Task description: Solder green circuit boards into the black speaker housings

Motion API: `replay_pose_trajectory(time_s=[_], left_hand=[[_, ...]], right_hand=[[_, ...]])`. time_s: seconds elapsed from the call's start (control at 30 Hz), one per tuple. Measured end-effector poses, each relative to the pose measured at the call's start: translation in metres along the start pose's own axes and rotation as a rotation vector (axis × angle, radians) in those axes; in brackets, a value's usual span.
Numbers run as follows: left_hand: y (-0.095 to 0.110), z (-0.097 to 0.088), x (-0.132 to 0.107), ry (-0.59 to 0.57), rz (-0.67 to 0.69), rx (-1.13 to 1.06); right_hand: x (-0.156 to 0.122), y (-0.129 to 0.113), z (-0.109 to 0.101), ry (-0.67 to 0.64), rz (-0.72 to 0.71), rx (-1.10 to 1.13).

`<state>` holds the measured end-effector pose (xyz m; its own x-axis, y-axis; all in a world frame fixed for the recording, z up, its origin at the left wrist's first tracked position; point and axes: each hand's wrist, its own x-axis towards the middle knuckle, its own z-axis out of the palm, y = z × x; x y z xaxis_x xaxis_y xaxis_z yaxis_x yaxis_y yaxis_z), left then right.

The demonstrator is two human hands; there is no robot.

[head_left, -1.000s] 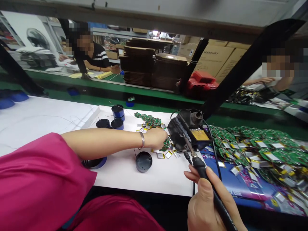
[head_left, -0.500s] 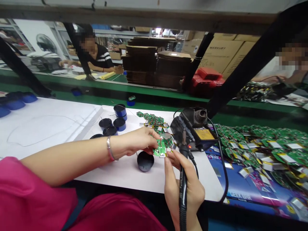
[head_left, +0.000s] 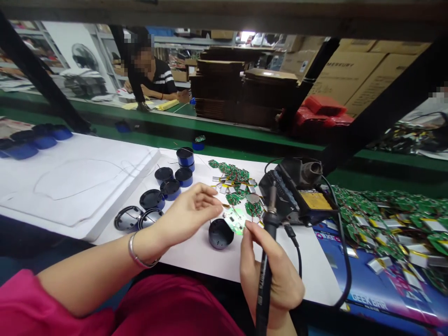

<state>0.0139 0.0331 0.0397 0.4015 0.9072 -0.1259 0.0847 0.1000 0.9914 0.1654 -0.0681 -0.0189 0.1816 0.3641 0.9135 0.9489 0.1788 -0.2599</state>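
My right hand (head_left: 269,275) grips a black soldering iron (head_left: 265,266) with its tip pointing up and away, and one fingertip sits at the edge of a small green circuit board (head_left: 235,220). That board lies on the white bench top (head_left: 196,261) and glows with a bright light. My left hand (head_left: 187,214) hovers just left of it, fingers slightly curled and holding nothing. A round black speaker-like casing (head_left: 220,234) stands near both hands. Beyond lies a cluster of green boards with silver batteries (head_left: 234,177).
Several black-and-blue round casings (head_left: 170,189) and open silver-faced lids (head_left: 128,218) stand left of my hands. A soldering station (head_left: 297,191) sits right, its cable looping down. Further right, a large heap of boards and batteries (head_left: 385,224) covers a blue box. A co-worker (head_left: 154,77) works across the bench.
My left hand has let go of the green board and drawn back left. The board now lies on the bench, glowing. The view has turned, showing more casings at left.
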Motion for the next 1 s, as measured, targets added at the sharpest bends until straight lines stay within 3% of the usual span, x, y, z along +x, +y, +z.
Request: replay_pose_trajectory(time_s=[0.07, 0.1, 0.2, 0.27, 0.5, 0.7, 1.0], left_hand=[[-0.004, -0.013, -0.003, 0.123, 0.075, 0.163], [-0.007, -0.018, -0.004, 0.124, 0.058, 0.246], [-0.021, -0.024, -0.009, -0.038, -0.083, 0.351], [-0.029, -0.02, -0.012, -0.102, -0.074, 0.339], [-0.035, 0.0, -0.018, -0.147, 0.275, 0.346], [-0.032, 0.008, -0.013, -0.183, 0.274, 0.444], [-0.033, 0.014, -0.009, -0.231, 0.231, 0.511]], right_hand=[[-0.001, 0.004, -0.001, 0.021, 0.031, -0.066], [-0.002, 0.006, -0.002, 0.023, 0.033, -0.083], [-0.006, 0.007, -0.001, 0.014, 0.025, -0.081], [-0.009, 0.005, 0.001, 0.0, 0.021, -0.052], [-0.026, -0.001, 0.014, -0.096, -0.033, 0.191], [-0.031, -0.001, 0.016, -0.153, 0.038, 0.232], [-0.021, 0.001, 0.007, -0.199, 0.284, 0.325]])
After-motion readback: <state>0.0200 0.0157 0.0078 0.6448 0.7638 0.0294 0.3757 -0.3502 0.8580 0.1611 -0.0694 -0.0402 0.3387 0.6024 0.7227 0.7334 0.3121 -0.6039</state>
